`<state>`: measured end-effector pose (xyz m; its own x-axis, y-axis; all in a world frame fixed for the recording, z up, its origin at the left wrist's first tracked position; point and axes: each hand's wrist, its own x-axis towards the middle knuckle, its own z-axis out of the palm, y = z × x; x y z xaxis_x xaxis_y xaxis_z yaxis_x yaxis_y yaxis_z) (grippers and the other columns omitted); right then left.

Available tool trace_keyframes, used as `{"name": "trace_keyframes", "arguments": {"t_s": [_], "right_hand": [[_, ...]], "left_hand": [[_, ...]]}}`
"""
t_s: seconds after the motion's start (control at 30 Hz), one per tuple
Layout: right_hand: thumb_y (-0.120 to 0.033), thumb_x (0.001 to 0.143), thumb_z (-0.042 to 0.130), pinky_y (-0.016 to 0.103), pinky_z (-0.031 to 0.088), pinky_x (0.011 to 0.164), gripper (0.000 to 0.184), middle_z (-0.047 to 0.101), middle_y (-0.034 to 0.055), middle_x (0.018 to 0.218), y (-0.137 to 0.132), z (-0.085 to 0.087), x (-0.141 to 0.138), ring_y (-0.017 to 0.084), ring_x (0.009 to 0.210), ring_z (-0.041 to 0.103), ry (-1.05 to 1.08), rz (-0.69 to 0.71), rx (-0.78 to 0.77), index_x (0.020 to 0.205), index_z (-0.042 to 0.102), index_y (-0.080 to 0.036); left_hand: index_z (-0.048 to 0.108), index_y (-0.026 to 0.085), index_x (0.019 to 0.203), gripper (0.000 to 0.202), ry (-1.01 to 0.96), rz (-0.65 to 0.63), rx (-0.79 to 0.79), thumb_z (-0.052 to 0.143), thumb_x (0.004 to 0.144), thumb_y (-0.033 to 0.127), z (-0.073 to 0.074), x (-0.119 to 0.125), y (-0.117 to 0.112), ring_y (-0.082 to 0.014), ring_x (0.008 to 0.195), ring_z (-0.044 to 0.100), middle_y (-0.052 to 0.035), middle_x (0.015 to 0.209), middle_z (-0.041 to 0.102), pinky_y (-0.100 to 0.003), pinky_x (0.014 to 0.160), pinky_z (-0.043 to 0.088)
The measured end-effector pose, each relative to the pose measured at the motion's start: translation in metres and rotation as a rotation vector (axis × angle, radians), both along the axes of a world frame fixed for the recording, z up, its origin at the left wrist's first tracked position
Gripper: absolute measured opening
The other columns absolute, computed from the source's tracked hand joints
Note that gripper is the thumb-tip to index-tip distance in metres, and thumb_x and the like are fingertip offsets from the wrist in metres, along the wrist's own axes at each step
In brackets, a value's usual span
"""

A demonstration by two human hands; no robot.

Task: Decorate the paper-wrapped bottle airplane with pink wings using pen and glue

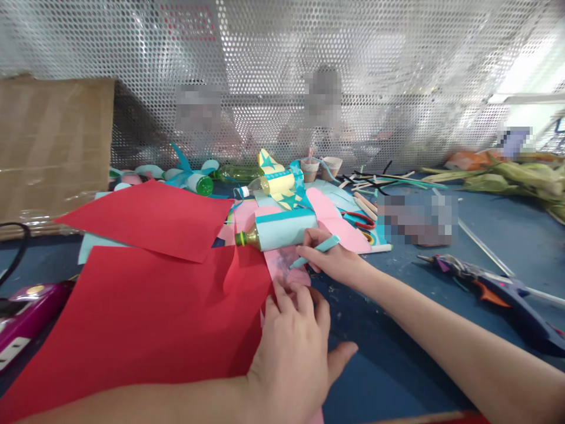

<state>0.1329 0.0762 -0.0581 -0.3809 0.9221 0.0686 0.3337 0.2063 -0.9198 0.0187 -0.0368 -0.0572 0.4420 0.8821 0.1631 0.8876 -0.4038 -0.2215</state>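
My right hand (332, 257) is closed round a light-blue pen (316, 251), its tip on a pink sheet of paper (286, 265) on the blue table (397, 359). My left hand (295, 347) lies flat with fingers spread, pressing down the near part of that pink sheet beside a large red sheet (132, 318). Just beyond the pen lies a bottle wrapped in light-blue paper (282, 229) on its side, with a green cap at its left end.
A second red sheet (150, 218) overlaps the first. A glue gun (494, 288) lies at right, a purple device (26, 312) at left. Behind are a paper-covered bottle plane (280, 182), red-handled scissors (359, 219), wooden sticks (366, 203), a cardboard box (53, 147) and a perforated metal screen (282, 70).
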Motion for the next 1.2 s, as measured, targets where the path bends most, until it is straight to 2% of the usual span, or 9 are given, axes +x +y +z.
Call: {"name": "trace_keyframes", "arguments": {"t_s": [0.13,0.27,0.37,0.7,1.2], "right_hand": [[-0.027,0.081,0.053,0.025,0.035,0.052,0.024,0.043,-0.0083,0.047,-0.0002,0.0010,0.0004,0.010,0.047,0.042,0.000,-0.019,0.059,0.062,0.039,-0.023],[-0.028,0.081,0.053,0.025,0.033,0.048,0.024,0.042,-0.0092,0.045,0.0002,0.0004,0.0003,0.009,0.043,0.040,-0.012,0.019,0.005,0.062,0.038,-0.023],[-0.029,0.080,0.053,0.025,0.036,0.050,0.023,0.043,-0.0091,0.046,0.0013,-0.0014,0.0000,0.009,0.045,0.042,0.011,-0.017,0.042,0.063,0.039,-0.023],[-0.026,0.078,0.054,0.024,0.032,0.047,0.022,0.042,-0.0096,0.044,0.0018,-0.0021,0.0007,0.009,0.042,0.040,0.023,0.024,0.022,0.062,0.039,-0.023],[-0.030,0.080,0.054,0.024,0.035,0.049,0.023,0.044,-0.0088,0.044,0.0020,-0.0024,0.0013,0.010,0.044,0.043,0.011,0.004,0.019,0.063,0.041,-0.023]], "left_hand": [[0.063,0.009,0.119,0.066,-0.005,0.004,-0.010,0.044,0.086,0.063,0.0010,-0.0001,0.0010,-0.0492,0.108,0.059,-0.0285,0.114,0.063,-0.051,0.074,0.055],[0.062,0.009,0.119,0.065,-0.003,0.010,-0.038,0.045,0.086,0.062,0.0025,-0.0005,0.0014,-0.0496,0.108,0.059,-0.0294,0.117,0.062,-0.051,0.075,0.055],[0.062,0.008,0.120,0.066,-0.007,0.012,-0.043,0.045,0.086,0.062,0.0024,-0.0004,0.0011,-0.0505,0.109,0.058,-0.0295,0.116,0.062,-0.053,0.076,0.055],[0.061,0.009,0.121,0.066,0.014,0.016,-0.042,0.044,0.087,0.062,0.0027,-0.0006,0.0004,-0.0485,0.109,0.059,-0.0288,0.118,0.062,-0.051,0.076,0.055],[0.061,0.008,0.122,0.067,0.014,0.011,-0.057,0.043,0.087,0.062,0.0040,0.0008,0.0011,-0.0500,0.110,0.057,-0.0291,0.117,0.062,-0.052,0.076,0.055]]}}
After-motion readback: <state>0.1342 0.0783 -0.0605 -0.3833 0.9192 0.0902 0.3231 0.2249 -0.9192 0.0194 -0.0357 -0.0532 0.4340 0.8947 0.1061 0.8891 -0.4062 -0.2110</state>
